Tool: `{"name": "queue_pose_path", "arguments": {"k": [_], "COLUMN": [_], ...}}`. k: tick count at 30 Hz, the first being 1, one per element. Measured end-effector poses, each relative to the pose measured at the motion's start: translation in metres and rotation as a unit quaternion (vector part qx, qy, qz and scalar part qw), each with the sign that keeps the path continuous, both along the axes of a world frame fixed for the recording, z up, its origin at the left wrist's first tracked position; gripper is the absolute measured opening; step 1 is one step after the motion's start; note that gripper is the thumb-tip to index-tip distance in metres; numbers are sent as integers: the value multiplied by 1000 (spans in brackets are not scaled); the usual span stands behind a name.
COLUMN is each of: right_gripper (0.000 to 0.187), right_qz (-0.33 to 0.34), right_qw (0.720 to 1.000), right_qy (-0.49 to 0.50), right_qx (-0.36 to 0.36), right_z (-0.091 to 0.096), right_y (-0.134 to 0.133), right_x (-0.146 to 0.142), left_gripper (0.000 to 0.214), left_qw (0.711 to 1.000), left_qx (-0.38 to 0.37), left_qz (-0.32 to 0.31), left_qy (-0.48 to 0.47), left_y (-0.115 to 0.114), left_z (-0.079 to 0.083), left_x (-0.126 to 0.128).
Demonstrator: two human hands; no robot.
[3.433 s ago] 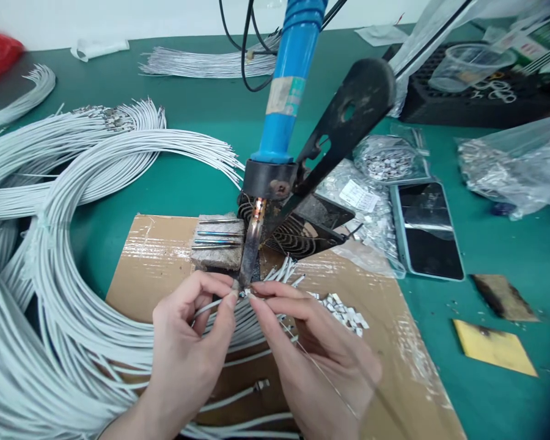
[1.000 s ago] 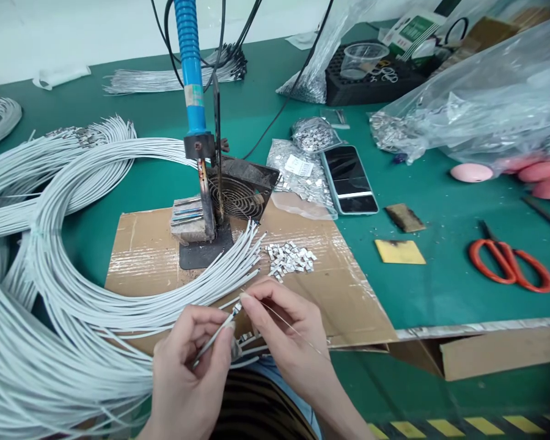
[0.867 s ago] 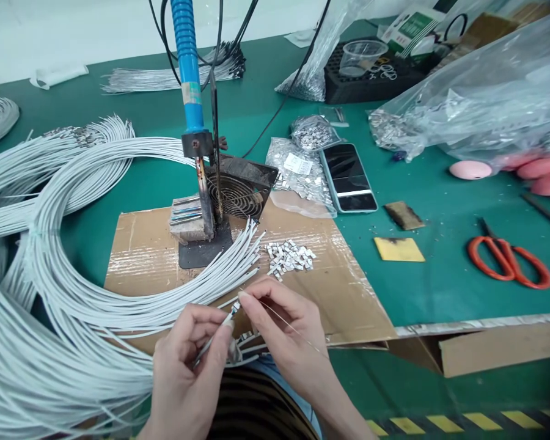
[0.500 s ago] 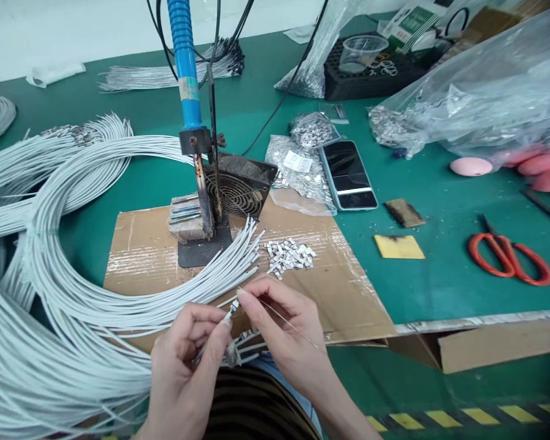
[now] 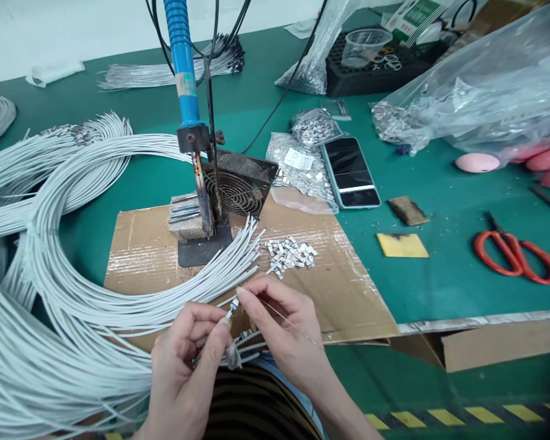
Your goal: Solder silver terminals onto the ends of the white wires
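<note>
White connector [image 5: 234,304] between left fingers [image 5: 219,333], pinching cable [image 5: 229,315], and right fingers [image 5: 253,307], pinching wire [image 5: 293,326]; right-hand contact unclear.

My cable [image 5: 230,314] white, my wire [image 5: 284,318] pale silver. Soldering iron [image 5: 187,104] blue. Tabletop [image 5: 440,293] green, cardboard [image 5: 348,299] brown. Scissors [image 5: 513,249] orange-red handles. Pad [image 5: 402,246] yellow, dark smudge. My top [image 5: 256,403] dark, brown stripes. Floor tape [image 5: 444,417] yellow-black striped.

Phone [image 5: 351,165] lying flat, scissors [image 5: 512,247] (red-handled), clear cup [image 5: 364,50], pink rounded object [image 5: 477,162]
</note>
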State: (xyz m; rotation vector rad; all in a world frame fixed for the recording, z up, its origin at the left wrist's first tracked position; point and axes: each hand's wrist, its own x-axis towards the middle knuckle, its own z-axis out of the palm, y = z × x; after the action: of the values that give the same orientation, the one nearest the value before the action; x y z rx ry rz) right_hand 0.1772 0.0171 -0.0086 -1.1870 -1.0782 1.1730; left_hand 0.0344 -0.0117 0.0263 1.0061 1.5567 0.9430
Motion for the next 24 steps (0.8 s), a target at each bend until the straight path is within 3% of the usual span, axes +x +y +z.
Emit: {"name": "queue_pose_path", "arguments": {"k": [18, 21, 24], "right_gripper": [28, 29, 47], "right_qz": [-10, -37, -76], "right_qw": [1000, 997, 986], "right_qy": [24, 65, 144], "right_qx": [-1, -15, -24], "right_z": [-5, -7, -7], "right_y": [-4, -4, -2], "right_x": [1, 16, 43], "left_gripper": [24, 22, 19], "left_qw": [1000, 994, 949], "left_qx": [11, 41, 149], "left_qz": [-26, -90, -243], "left_qy": [-8, 44, 135], "left_y": [1, 4, 6], "left_z": [-6, -8, -13], "left_x": [-2, -6, -13]}}
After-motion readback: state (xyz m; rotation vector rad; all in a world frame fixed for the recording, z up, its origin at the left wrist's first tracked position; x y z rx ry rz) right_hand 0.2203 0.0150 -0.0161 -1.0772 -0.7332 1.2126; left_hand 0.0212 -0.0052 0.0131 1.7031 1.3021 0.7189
